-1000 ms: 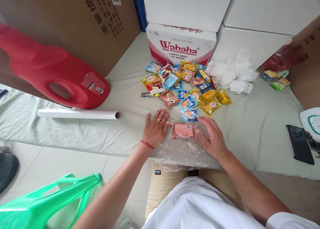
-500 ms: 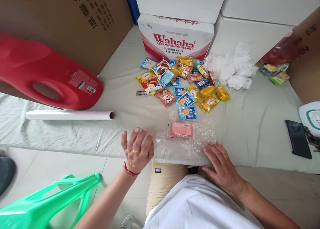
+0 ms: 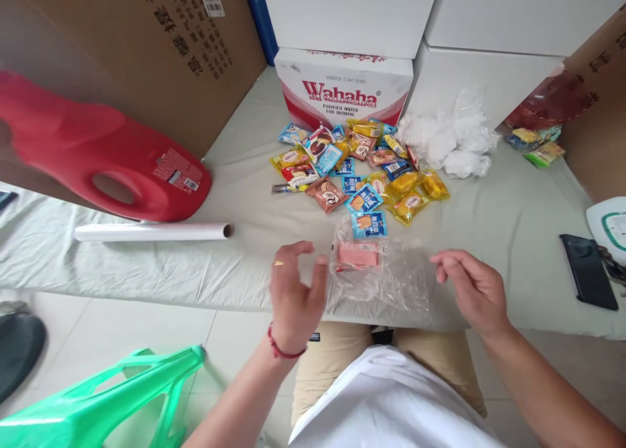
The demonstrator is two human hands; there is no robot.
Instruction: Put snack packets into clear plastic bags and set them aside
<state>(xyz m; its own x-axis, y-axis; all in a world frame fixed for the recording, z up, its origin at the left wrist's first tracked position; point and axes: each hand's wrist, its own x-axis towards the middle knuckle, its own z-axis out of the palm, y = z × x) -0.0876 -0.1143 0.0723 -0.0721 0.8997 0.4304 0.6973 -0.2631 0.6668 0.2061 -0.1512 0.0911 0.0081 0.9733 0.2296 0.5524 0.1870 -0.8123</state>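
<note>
Left hand (image 3: 296, 291) and right hand (image 3: 472, 288) flank a pink packet (image 3: 358, 254) in clear film (image 3: 405, 278), lower centre.
The left hand's thumb and index finger stand apart; whether the right hand touches film is unclear. Snack packets (image 3: 362, 147) lie above, below 1 Wahaha box (image 3: 342, 89); 1 white roll (image 3: 154, 232) and 1 red jug (image 3: 144, 154) lie left, 1 black phone (image 3: 588, 272) far right.

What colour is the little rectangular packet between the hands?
The small, rectangular, pink wrapped packet is mostly pink; the head view shows it best.
</note>
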